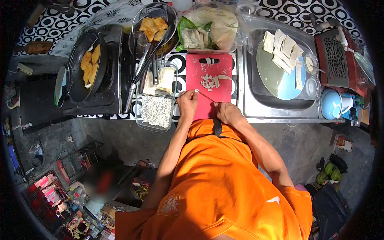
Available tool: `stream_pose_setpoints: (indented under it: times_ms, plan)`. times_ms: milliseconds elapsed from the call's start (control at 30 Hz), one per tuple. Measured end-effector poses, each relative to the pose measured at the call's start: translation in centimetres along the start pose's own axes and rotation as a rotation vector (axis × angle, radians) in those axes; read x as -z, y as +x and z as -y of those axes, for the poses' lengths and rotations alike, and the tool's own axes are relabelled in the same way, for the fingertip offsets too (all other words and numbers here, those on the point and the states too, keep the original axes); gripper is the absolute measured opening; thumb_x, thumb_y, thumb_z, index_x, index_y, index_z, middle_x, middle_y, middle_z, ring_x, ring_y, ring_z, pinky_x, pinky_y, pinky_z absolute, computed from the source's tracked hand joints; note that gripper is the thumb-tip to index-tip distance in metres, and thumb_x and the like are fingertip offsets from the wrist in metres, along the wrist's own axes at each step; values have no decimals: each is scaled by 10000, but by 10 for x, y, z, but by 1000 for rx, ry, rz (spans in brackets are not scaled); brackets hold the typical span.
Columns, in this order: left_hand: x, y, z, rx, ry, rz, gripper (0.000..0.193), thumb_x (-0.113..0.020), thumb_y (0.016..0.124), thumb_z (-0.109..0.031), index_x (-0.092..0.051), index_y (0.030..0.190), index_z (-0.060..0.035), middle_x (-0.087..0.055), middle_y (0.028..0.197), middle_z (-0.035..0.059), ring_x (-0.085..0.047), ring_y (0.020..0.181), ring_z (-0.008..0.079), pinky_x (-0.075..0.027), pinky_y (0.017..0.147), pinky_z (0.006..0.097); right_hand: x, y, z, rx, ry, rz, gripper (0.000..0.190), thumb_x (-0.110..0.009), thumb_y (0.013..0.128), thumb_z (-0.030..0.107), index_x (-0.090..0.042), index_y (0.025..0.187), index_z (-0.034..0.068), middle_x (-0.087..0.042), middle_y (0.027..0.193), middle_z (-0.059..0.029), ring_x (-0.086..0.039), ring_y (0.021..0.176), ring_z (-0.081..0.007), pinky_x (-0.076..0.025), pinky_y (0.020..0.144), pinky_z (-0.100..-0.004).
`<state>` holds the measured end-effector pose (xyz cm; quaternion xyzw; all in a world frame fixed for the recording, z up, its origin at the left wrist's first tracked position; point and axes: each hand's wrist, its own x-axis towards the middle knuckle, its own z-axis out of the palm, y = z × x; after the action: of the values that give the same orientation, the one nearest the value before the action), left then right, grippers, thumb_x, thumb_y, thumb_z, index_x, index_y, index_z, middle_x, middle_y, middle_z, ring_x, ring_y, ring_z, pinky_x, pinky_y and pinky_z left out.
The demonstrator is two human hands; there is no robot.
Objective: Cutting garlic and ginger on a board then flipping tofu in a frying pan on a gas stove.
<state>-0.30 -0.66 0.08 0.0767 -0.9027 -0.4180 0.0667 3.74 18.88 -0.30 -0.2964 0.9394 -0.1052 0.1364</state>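
Observation:
My left hand (187, 102) is at the left edge of a red cutting board (207, 105), its fingertips pinching a small white piece (196, 90). In my right hand (228, 112), over the board's lower right, is a thin knife (207, 97), its blade slanting up towards the left fingertips. Small chopped white bits (207, 83) and a curved white slice (223, 77) lie on the board above both hands. Left of the board, a clear rectangular container (137, 120) holds finely cut white pieces (156, 110) and, higher up, larger pale slabs (165, 78).
A wok (73, 72) with browned pieces sits on the stove at left. Behind the container is a wire strainer (175, 18) with fried pieces. Bagged food (223, 28) lies behind the board. Right, a plate (267, 78) with pale strips rests over the metal sink (252, 112).

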Motion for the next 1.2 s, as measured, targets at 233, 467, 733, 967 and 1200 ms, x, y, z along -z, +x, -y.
stream_pose_setpoints:
  times_ms: [233,467,733,967,1200]
  plan:
    - [0,-1,-1,31,-2,43,143,-697,753,-62,-689,859,33,-630,718,153,-603,574,195,-472,552,300,8,0,8,60,-265,-237,296,-460,910,236,-559,878,-42,-548,665,-178,-567,611,-321,-465,541,-427]
    - [-3,-1,3,-45,-15,24,129,-666,766,-35,-686,868,41,-613,729,142,-586,573,195,-469,558,299,-7,-2,2,24,29,-199,304,-494,901,248,-538,826,-43,-536,631,-206,-553,566,-347,-457,533,-443]
    - [-1,0,4,-64,35,45,118,-662,769,-29,-678,860,45,-630,761,158,-617,608,211,-487,584,294,-22,20,4,-12,46,-34,372,-526,874,324,-542,887,-47,-606,750,-216,-621,719,-363,-513,651,-416]
    - [-9,-6,13,90,-74,14,108,-657,766,-24,-681,855,34,-638,781,156,-621,624,212,-494,602,298,12,5,3,-206,198,168,392,-537,861,343,-532,972,-33,-615,835,-221,-625,840,-359,-510,739,-437]
    - [-6,-6,0,-42,85,20,149,-640,754,-45,-686,885,6,-640,823,178,-627,742,320,-503,687,385,21,4,8,-242,303,-66,377,-537,865,339,-511,884,-37,-584,742,-245,-607,685,-377,-502,614,-452]
